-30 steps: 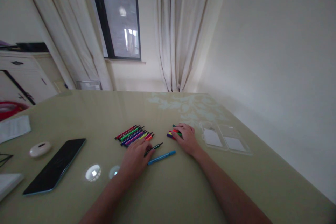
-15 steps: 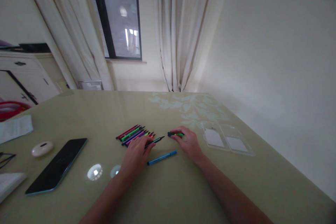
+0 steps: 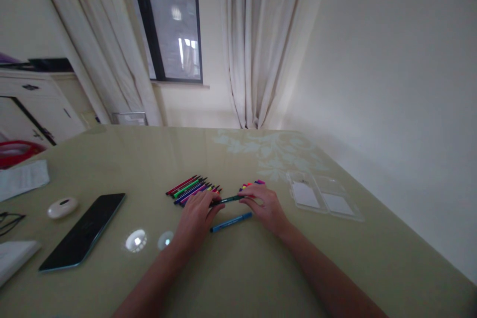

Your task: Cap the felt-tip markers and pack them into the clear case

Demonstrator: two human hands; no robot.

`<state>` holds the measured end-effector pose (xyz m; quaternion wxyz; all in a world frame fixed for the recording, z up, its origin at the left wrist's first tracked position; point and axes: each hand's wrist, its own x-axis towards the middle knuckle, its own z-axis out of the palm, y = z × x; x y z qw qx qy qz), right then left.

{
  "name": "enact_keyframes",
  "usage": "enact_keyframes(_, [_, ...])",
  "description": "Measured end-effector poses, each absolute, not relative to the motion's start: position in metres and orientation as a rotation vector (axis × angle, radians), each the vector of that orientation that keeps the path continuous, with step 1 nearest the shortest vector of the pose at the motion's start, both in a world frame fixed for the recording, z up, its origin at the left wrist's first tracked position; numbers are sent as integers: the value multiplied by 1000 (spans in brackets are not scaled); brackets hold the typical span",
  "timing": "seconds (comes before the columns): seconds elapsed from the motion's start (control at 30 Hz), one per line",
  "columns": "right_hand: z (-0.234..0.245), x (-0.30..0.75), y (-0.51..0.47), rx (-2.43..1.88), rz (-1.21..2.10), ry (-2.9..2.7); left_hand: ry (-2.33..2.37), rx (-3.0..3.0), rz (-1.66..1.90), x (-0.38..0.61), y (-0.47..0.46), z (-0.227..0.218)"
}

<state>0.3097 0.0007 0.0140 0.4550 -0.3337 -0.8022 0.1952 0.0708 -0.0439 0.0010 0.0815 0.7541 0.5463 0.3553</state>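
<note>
My left hand (image 3: 196,214) and my right hand (image 3: 265,206) both pinch one dark green marker (image 3: 228,199), which lies level between them just above the table (image 3: 231,268). The left fingers hold its barrel and the right fingers hold its cap end. A row of several coloured markers (image 3: 192,189) lies just beyond my left hand. A blue marker (image 3: 231,222) rests on the table under the held one. Several loose coloured caps (image 3: 252,184) lie behind my right hand.
An open clear plastic case (image 3: 323,198) lies right of my right hand. A black phone (image 3: 84,231), a white oval object (image 3: 62,206), papers (image 3: 23,179) and glasses (image 3: 9,219) lie to the left. Curtains, a window and a wall stand beyond the table.
My right hand took a green cap from the pile and brought it left onto the tip of the marker in my left hand. The two hands now meet on that marker.
</note>
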Motion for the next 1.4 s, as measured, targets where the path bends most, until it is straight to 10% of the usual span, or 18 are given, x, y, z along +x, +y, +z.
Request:
enact_keyframes(1.13, [32, 336, -3, -1047, 740, -2314, 1953, 2163, 901, 45, -38, 6])
enact_keyframes(1.4, [15, 338, 21, -1311, 259, -2114, 1979, 2270, 657, 50, -42, 7])
